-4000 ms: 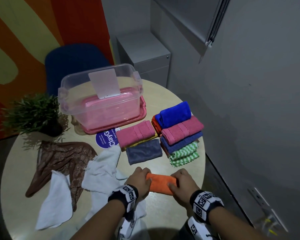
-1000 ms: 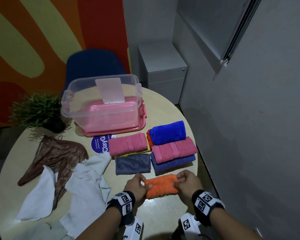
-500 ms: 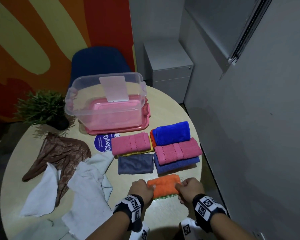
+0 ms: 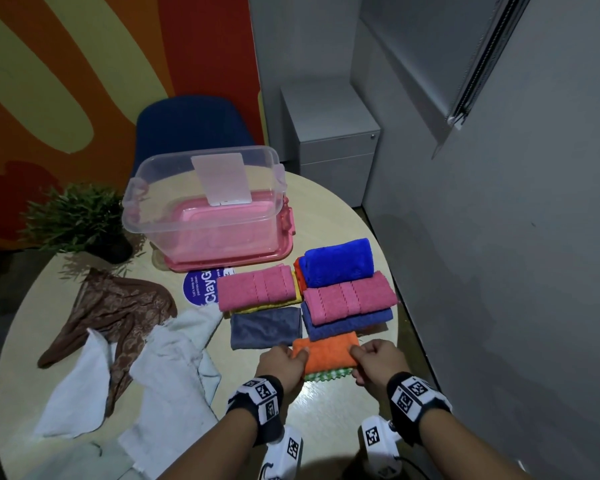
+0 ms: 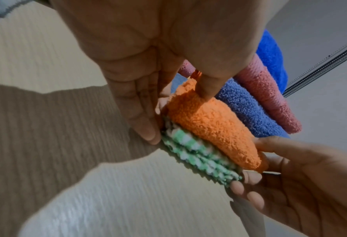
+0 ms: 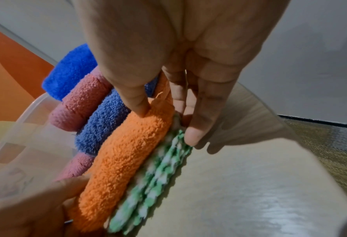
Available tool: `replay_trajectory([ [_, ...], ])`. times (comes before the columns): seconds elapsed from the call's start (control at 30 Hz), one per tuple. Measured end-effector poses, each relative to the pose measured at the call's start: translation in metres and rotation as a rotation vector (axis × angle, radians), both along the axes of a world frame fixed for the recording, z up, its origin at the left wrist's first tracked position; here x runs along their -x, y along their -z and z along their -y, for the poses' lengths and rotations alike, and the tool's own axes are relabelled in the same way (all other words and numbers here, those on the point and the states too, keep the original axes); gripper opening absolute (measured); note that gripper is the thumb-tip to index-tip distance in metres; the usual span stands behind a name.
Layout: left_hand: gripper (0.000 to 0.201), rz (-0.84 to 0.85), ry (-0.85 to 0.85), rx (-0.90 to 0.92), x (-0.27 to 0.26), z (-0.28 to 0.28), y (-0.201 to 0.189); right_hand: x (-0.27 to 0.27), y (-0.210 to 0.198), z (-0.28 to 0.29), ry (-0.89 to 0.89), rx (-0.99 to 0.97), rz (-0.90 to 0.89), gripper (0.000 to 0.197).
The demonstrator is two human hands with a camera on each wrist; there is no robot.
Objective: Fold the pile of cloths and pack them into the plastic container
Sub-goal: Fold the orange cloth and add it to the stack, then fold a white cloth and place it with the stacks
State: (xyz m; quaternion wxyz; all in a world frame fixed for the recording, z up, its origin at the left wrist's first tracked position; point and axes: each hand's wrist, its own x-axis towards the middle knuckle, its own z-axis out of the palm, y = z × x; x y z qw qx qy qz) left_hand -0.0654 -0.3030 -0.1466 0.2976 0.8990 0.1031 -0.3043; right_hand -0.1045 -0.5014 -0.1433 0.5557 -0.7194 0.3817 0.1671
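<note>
A folded orange cloth [image 4: 326, 353] lies on a folded green-and-white checked cloth [image 4: 328, 375] near the table's front edge. My left hand [image 4: 284, 362] pinches their left end and my right hand [image 4: 374, 362] pinches their right end. In the left wrist view my left hand [image 5: 174, 113] has its thumb on the orange cloth [image 5: 213, 128] and its fingers against the checked cloth [image 5: 199, 158]. My right hand [image 6: 168, 123] grips the orange cloth [image 6: 124, 160] the same way. The clear plastic container [image 4: 222, 233] stands on a pink lid at the back.
Folded pink [image 4: 257, 287], grey [image 4: 265, 327], bright blue [image 4: 336, 261], pink [image 4: 349, 296] and dull blue [image 4: 347, 323] cloths lie behind the orange one. A brown cloth [image 4: 118, 306] and white cloths [image 4: 174, 375] lie unfolded at left. A plant [image 4: 80, 220] stands back left.
Both hands have carried the orange cloth from the front of the table onto the green checked cloth beside the blue stack. In the last half second they have hardly moved.
</note>
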Motion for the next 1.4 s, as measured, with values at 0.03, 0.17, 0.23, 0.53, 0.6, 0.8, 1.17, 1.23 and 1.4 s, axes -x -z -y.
replay_trajectory([
  [0.03, 0.044, 0.004, -0.004, 0.011, 0.001, -0.001, -0.002, 0.002, -0.001, 0.001, 0.012, -0.026, 0.005, 0.027],
  [0.17, 0.043, -0.002, -0.004, 0.039, 0.004, -0.002, -0.007, 0.006, -0.011, 0.002, 0.014, -0.069, 0.007, 0.031],
  [0.23, 0.044, -0.017, -0.005, 0.047, 0.004, -0.003, -0.009, 0.007, -0.018, 0.001, -0.012, -0.033, 0.009, 0.034],
  [0.53, 0.044, 0.08, -0.004, 0.003, 0.008, -0.032, -0.029, 0.01, -0.043, -0.016, -0.228, 0.264, 0.125, 0.034],
  [0.6, 0.035, 0.122, -0.009, -0.015, 0.009, -0.053, -0.036, 0.008, -0.047, -0.032, -0.309, 0.245, 0.162, 0.033],
  [0.8, 0.012, 0.233, -0.036, -0.021, 0.003, -0.139, -0.051, -0.005, -0.054, -0.106, -0.562, 0.152, 0.244, 0.023],
  [1.17, 0.014, 0.344, -0.176, -0.068, -0.011, -0.292, -0.06, -0.021, -0.05, -0.225, -0.811, 0.2, 0.209, 0.012],
  [1.23, 0.012, 0.335, -0.167, -0.131, -0.015, -0.316, -0.057, -0.02, -0.05, -0.243, -0.841, 0.227, 0.216, 0.012],
  [1.4, 0.048, 0.178, 0.021, -0.483, -0.004, -0.351, -0.023, -0.014, -0.048, -0.276, -0.896, 0.307, 0.213, 0.014],
])
